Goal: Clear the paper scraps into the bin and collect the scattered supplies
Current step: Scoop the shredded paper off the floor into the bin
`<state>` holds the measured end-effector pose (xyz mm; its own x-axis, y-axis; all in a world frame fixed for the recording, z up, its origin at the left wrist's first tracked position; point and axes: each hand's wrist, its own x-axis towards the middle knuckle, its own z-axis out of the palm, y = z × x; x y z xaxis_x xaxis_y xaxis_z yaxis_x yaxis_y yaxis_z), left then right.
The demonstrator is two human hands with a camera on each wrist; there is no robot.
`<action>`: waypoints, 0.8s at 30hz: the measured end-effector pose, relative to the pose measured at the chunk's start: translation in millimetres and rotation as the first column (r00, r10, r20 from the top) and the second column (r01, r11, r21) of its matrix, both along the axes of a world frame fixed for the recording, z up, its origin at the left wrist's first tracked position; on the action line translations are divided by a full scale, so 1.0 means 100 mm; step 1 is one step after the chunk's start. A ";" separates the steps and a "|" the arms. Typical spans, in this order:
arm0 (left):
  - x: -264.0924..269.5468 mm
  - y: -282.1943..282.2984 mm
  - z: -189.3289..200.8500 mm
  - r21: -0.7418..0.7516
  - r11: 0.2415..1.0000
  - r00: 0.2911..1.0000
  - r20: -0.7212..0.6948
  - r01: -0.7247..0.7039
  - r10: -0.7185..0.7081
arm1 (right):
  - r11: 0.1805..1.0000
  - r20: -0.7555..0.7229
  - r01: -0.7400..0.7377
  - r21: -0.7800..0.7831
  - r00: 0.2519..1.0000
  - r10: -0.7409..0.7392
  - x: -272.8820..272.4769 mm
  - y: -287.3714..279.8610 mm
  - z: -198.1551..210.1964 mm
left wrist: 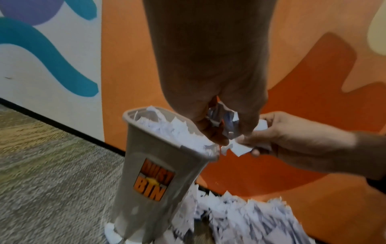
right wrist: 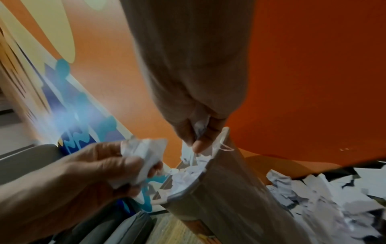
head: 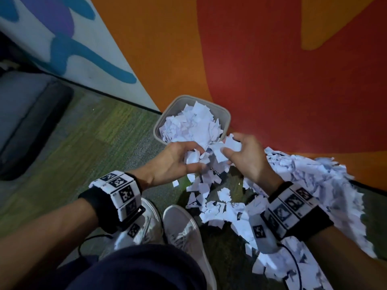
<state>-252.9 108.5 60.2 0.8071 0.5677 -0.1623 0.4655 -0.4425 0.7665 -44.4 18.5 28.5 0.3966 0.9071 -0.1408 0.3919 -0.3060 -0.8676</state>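
Both my hands, left hand (head: 178, 162) and right hand (head: 245, 158), clutch paper scraps (head: 213, 151) before the heaped bin (head: 161, 124); overflow may spill.

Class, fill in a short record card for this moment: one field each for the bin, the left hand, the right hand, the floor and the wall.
bin: grey bin, upright by the wall, heaped with paper scraps
left hand: left hand grips crumpled scraps beside the rim
right hand: right hand grips scraps too
floor: loose pile of scraps on the carpet
wall: orange and red mural
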 end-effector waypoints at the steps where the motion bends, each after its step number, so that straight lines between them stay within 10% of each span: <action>1: 0.02 0.04 0.07 0.016 0.999 0.999 0.027 -0.032 0.032 | 1.000 -0.002 -0.008 0.028 1.000 0.008 -0.04 0.02 0.08; 10: 0.24 0.44 0.24 0.071 0.941 0.942 0.089 -0.329 0.323 | 0.995 0.033 0.071 0.071 0.997 -0.074 -0.25 0.70 0.24; 18: 0.09 0.51 0.09 0.239 0.911 0.940 0.026 -0.336 0.340 | 0.979 0.176 -0.166 -0.121 0.967 0.186 -0.18 0.84 0.33; 24: -0.06 0.11 0.07 0.047 0.969 0.967 0.093 -0.243 0.238 | 0.997 0.190 -0.070 -0.011 0.979 0.071 -0.08 0.40 0.38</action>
<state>-258.7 119.2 67.0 0.6547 0.7535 -0.0599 0.4974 -0.3698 0.7848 -52.2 58.4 66.3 0.3518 0.9332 -0.0733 0.5703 -0.2757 -0.7738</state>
